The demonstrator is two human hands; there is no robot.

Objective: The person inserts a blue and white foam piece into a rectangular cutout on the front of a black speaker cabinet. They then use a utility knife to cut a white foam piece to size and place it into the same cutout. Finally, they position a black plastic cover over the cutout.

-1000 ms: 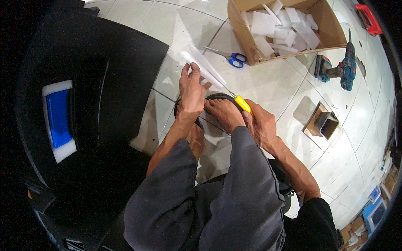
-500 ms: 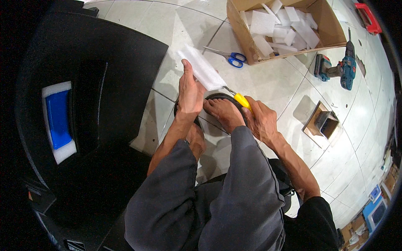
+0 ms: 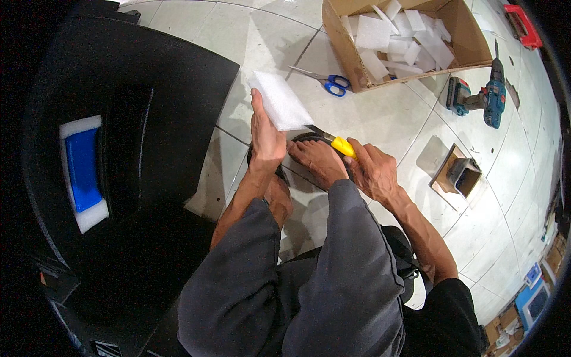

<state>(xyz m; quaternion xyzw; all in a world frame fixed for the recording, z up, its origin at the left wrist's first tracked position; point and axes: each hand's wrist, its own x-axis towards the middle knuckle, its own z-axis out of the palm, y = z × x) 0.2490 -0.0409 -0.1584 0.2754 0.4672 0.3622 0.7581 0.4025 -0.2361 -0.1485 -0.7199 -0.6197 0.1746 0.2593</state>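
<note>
My left hand (image 3: 267, 134) grips a block of white foam (image 3: 279, 102), its thumb up along the left side and the other fingers hidden behind. In my right hand (image 3: 373, 169) is a knife with a yellow handle (image 3: 343, 147). Its thin dark blade (image 3: 321, 131) points up and left, with the tip at the foam's lower right corner; whether it cuts in cannot be made out. Both hands are above my sandalled feet. To the left, a blue piece (image 3: 83, 169) is set against white foam (image 3: 93, 218) in a large black panel (image 3: 178, 89).
Blue-handled scissors (image 3: 336, 85) lie beyond the foam. A cardboard box (image 3: 357, 83) behind them holds several white foam pieces. Rightward are a cordless drill (image 3: 493, 98), a small square wooden plate with a hollow box-shaped piece (image 3: 464, 175), and a red object (image 3: 523, 27).
The foam block has turned in my left hand, so its broad face shows more and its lower end sits slightly left. My right hand and the knife have shifted only a little.
</note>
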